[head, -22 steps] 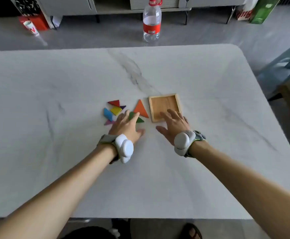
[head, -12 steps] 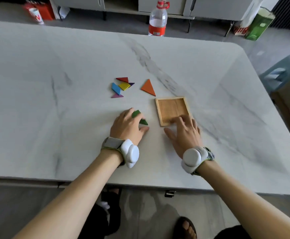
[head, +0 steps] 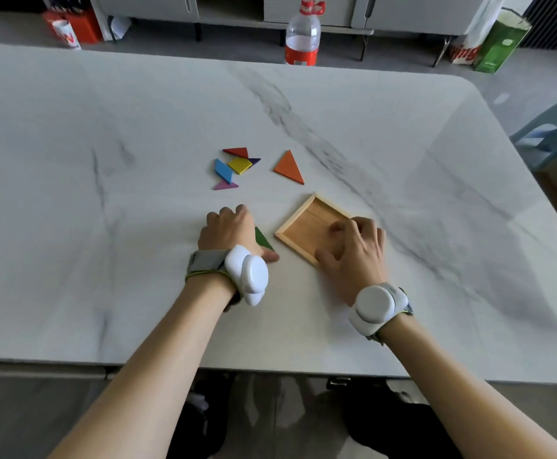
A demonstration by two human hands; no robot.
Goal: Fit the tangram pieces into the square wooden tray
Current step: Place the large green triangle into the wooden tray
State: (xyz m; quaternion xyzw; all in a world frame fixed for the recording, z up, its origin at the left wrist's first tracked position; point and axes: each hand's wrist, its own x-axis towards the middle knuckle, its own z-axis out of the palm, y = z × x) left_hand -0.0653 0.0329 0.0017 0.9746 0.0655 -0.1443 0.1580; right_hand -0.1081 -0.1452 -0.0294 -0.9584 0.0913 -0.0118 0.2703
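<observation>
The square wooden tray (head: 298, 220) lies turned like a diamond near the table's front, with nothing inside it. My right hand (head: 353, 250) rests on its right half, fingers curled over the rim and gripping it. My left hand (head: 232, 231) covers most of a green triangle (head: 262, 239) just left of the tray and holds it against the table. Farther back lie an orange triangle (head: 289, 167), a red triangle (head: 237, 152), a yellow square (head: 240, 165), a blue parallelogram (head: 223, 170), a pink triangle (head: 225, 185) and a dark purple piece (head: 254, 160), mostly hidden.
The white marble table (head: 105, 160) ends close to my body. A plastic bottle (head: 302, 34) stands on the floor beyond its far edge, with cabinets, a green box (head: 498, 41) and a blue stool (head: 555, 130) to the right.
Both hands dragged the green triangle and the tray toward me, away from the other pieces. The tray has rotated into a diamond position, and my fingers have curled.
</observation>
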